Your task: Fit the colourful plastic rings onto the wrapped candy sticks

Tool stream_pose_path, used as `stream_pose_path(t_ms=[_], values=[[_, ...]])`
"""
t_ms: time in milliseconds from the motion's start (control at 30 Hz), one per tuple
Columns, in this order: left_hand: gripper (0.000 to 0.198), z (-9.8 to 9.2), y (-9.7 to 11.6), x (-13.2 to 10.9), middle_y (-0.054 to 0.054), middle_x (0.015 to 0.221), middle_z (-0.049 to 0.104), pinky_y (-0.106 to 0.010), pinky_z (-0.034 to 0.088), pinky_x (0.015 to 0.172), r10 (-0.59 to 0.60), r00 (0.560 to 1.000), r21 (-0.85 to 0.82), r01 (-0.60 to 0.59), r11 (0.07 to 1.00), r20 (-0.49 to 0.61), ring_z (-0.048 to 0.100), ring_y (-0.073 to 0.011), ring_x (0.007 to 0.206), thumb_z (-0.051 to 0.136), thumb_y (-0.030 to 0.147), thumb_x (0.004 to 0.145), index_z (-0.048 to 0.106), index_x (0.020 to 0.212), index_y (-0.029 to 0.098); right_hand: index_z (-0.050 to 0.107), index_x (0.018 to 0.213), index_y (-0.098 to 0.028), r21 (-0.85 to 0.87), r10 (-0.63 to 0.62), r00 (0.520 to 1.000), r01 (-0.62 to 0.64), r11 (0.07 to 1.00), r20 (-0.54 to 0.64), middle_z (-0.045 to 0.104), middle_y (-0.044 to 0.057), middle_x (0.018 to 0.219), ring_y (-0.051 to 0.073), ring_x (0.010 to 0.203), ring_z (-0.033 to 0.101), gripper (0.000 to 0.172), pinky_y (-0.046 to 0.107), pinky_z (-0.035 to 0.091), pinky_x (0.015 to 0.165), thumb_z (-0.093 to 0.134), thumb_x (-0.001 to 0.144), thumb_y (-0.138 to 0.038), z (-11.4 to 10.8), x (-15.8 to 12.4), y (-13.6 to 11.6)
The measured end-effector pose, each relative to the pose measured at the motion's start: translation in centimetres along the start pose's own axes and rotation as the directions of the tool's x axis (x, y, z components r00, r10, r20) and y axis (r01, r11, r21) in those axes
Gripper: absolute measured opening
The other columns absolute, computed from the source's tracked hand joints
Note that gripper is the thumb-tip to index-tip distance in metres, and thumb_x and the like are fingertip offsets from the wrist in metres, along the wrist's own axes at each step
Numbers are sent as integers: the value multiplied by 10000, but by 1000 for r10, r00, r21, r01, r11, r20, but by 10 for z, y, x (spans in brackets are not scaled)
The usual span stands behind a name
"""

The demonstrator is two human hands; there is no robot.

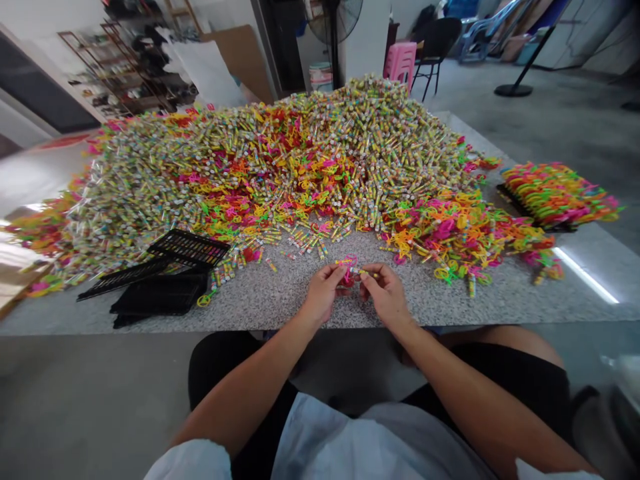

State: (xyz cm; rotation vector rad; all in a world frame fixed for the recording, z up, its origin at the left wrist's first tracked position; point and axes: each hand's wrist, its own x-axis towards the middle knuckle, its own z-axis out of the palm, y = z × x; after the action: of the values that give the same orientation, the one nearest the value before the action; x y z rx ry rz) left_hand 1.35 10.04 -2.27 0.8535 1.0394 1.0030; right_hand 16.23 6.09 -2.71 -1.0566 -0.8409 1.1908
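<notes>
Above the table's near edge, my left hand pinches a pink plastic piece between thumb and fingers. My right hand, close beside it, has its fingertips closed on a small yellow-and-white tube. The tube's end meets or nearly meets the pink piece; I cannot tell whether they are joined. Behind my hands rises a large heap of small printed tubes, mixed with bright plastic pieces. A heap of orange, pink, yellow and green plastic pieces lies to the right of my right hand.
Black slotted trays are stacked at the left front of the speckled table. A black tray filled with colourful pieces sits at the right. Beyond the table stand a fan, pink stools and a black chair.
</notes>
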Motion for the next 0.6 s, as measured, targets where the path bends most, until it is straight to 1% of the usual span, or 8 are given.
stream_pose_path(t_ms=[67,167,233,400,500,600], values=[[383,-1,-1,0,-27,829,696,-252,535,589,21,1000,15,-21,1000,8,666,-154,722,805,514,773,673,901,178,603,1047,-231,-68,-36,999,34,997,-22,669,-29,719,123,537,575,304,244,486,498,712,865,-449,0,-1,0],[372,-1,-2,0,-25,804,690,-255,537,585,23,999,59,-25,998,32,660,-151,698,804,510,772,667,875,181,599,1055,-226,-94,-26,998,21,995,-54,702,-9,787,126,547,586,323,250,491,498,703,863,-464,-1,1,1],[367,-2,-3,0,-31,804,696,-264,544,588,16,999,77,-19,997,47,659,-154,689,806,506,771,677,887,182,602,1051,-223,-103,-22,999,18,994,-39,715,3,823,124,553,591,326,251,495,505,704,858,-465,-2,2,3],[355,-3,-2,1,-32,805,699,-272,548,592,16,999,77,-20,997,50,661,-163,709,793,503,787,664,879,186,608,1025,-227,-133,-27,1000,27,991,-2,700,-4,782,129,546,585,270,252,481,510,693,861,-425,-5,3,4],[348,-5,0,2,-14,762,674,-258,523,569,28,998,116,-35,993,56,625,-147,667,774,508,804,647,854,187,653,1047,-227,-220,-31,998,42,975,52,666,-22,717,137,542,575,243,254,464,520,669,870,-393,-7,3,0],[351,-9,2,3,-1,729,648,-247,491,564,34,997,159,-45,986,73,593,-134,636,760,518,814,640,838,189,711,1141,-233,-338,-25,986,79,938,162,624,-36,664,137,525,547,294,254,432,526,618,896,-365,-12,4,-4]])
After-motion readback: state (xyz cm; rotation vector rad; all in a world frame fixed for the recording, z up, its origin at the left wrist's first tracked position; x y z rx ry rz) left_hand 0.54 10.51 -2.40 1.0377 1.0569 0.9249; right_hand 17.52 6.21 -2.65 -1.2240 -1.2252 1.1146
